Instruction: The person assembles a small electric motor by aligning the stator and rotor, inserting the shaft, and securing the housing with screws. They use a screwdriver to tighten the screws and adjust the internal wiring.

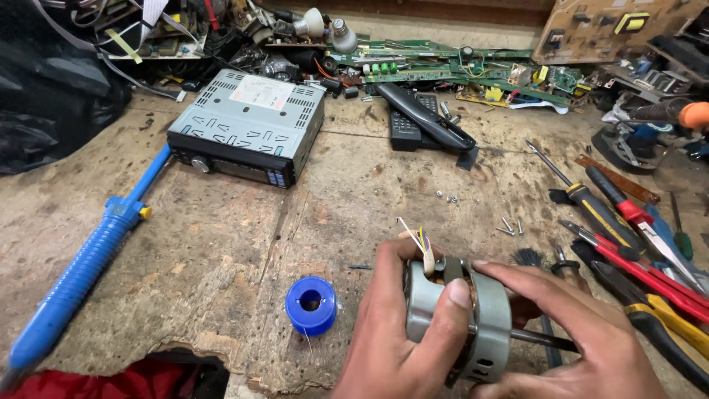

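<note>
A small grey electric motor (473, 318), round-bodied with a metal shaft sticking out to its right, is held low in the middle of the view, just above the worn wooden worktop (221, 244). A short bundle of thin coloured wires (421, 240) pokes up from its top left corner. The left hand (391, 332) is wrapped around the motor's left side, its thumb lying across the grey casing. The right hand (583, 340) closes on the motor from the right, its fingers over the top rim, so both hands grasp it together.

Just left of the hands a blue spool of solder wire (311, 304) lies on the worktop, a loose strand trailing down from it. Further left a long blue desoldering pump (88, 258) lies at a slant, its tip towards the grey car stereo unit (247, 125) that sits at the upper left. Behind the hands, near the middle of the worktop, two black remote controls (421, 118) lie overlapping, and a few small screws (509, 225) are scattered between them and the hands. To the right lies a cluster of hand tools: a black and yellow screwdriver (583, 199), red-handled pliers (642, 222) and yellow-handled pliers (665, 318). Green circuit boards (443, 66) pile up along the far edge.
</note>
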